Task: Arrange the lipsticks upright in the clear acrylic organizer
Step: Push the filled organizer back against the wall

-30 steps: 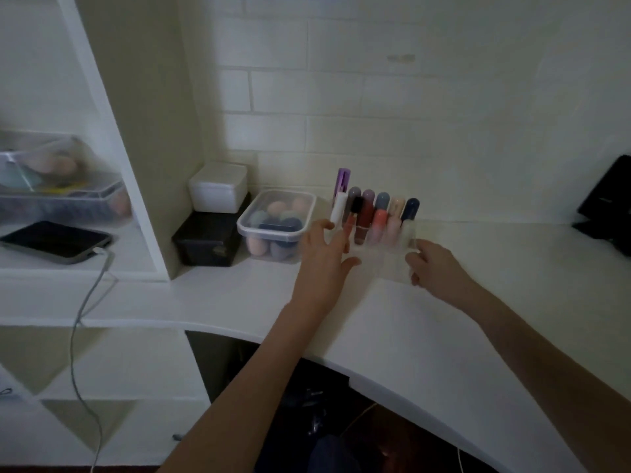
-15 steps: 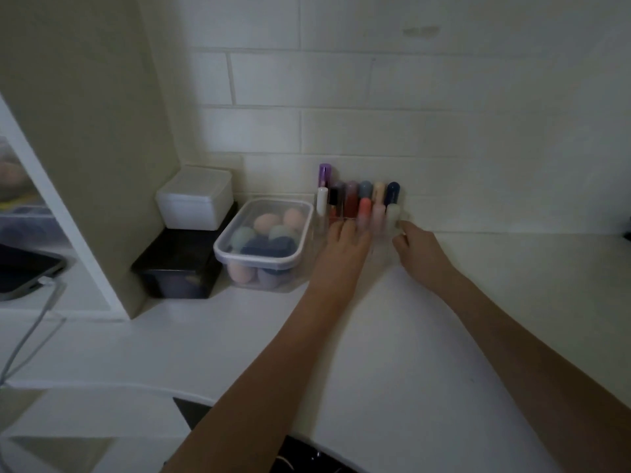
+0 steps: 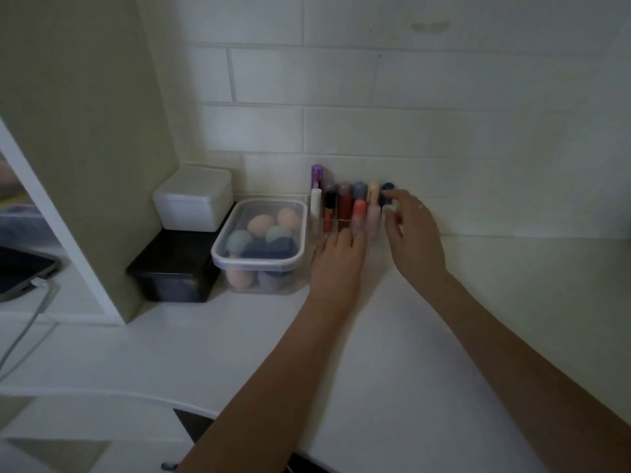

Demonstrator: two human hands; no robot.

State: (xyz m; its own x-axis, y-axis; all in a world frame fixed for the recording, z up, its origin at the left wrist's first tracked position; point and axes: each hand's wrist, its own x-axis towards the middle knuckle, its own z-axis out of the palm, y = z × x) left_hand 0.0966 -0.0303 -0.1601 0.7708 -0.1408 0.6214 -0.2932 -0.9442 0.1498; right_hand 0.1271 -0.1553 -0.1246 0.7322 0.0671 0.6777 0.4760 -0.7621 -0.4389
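Note:
The clear acrylic organizer (image 3: 317, 230) stands against the tiled wall, holding several upright lipsticks. Among them are a tall purple one (image 3: 317, 174), a white one (image 3: 316, 203), a coral one (image 3: 358, 213) and a dark blue one (image 3: 387, 188). My left hand (image 3: 336, 261) lies flat on the counter, its fingertips touching the organizer's front wall and holding nothing. My right hand (image 3: 415, 233) is at the organizer's right end, with thumb and fingers closed around the cap of a pale lipstick (image 3: 389, 208) in the front row.
A clear lidded tub of makeup sponges (image 3: 259, 244) sits directly left of the organizer. Beyond it a white box (image 3: 193, 198) is stacked on a black box (image 3: 172, 268). A shelf unit (image 3: 85, 158) with a phone (image 3: 20, 271) and cable is at the left.
Both hands slid the organizer back across the counter to the wall. My right hand then rose from the organizer's right end to the caps of the rightmost lipsticks.

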